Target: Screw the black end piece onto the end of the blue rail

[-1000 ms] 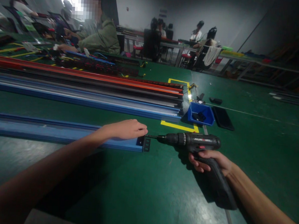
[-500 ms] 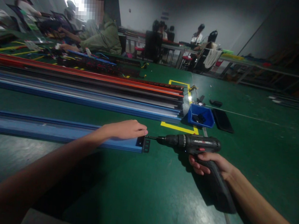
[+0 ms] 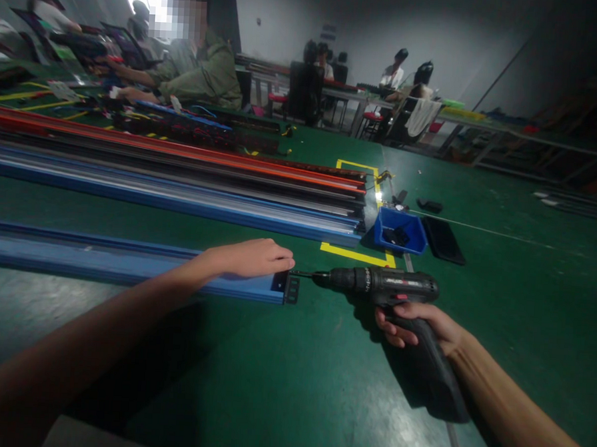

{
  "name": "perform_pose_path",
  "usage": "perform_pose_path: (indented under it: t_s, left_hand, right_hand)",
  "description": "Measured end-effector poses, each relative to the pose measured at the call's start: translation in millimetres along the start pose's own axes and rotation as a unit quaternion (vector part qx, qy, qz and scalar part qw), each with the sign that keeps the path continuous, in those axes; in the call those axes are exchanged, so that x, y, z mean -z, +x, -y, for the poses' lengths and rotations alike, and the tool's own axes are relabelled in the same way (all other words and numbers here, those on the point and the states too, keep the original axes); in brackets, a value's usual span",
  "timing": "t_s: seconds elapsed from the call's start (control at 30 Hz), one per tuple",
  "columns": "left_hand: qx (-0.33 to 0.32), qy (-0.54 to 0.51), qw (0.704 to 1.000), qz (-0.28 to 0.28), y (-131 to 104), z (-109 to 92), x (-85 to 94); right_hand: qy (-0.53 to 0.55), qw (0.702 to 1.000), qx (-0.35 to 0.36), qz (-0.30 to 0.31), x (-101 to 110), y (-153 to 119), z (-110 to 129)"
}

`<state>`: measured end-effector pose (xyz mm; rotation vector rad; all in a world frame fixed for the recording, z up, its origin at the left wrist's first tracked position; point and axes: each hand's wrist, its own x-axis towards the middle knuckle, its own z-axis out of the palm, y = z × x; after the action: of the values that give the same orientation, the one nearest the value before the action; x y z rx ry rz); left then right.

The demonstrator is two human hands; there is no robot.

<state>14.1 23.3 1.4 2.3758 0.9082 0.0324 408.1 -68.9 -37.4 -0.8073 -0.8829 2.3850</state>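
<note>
My left hand (image 3: 259, 257) grips the right end of a long blue metal profile (image 3: 121, 262), with thumb and fingers bent over its far edge. A black slotted end piece (image 3: 291, 291) sits on that end, just below my fingertips. My right hand (image 3: 413, 323) is wrapped round the handle of a black cordless drill (image 3: 400, 286). The drill lies level, pointing left. Its long bit (image 3: 303, 274) reaches the far corner of the end piece, close to my left thumb. Any screw at the tip is too small to make out.
Beyond lie more long profiles, blue (image 3: 279, 216) and orange (image 3: 232, 159). A blue bin (image 3: 401, 232) with dark parts stands at their right end beside a black tray (image 3: 442, 240). Yellow tape (image 3: 357, 255) marks the green surface. A co-worker in a green jacket (image 3: 206, 75) sits across.
My hands, the drill and the profile hold almost the same place; the drill appears a few pixels further left. Across from me, the co-worker's far arm has moved slightly.
</note>
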Motion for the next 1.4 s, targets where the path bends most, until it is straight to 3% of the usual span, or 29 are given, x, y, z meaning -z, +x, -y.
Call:
perform_pose_path:
  t_s: [1.4]
  left_hand:
    - [-0.005,0.016,1.000,0.002,0.8,1.0,-1.9]
  right_hand:
    - [0.000,1.000,0.002,-0.004,-1.1,-1.9,0.5]
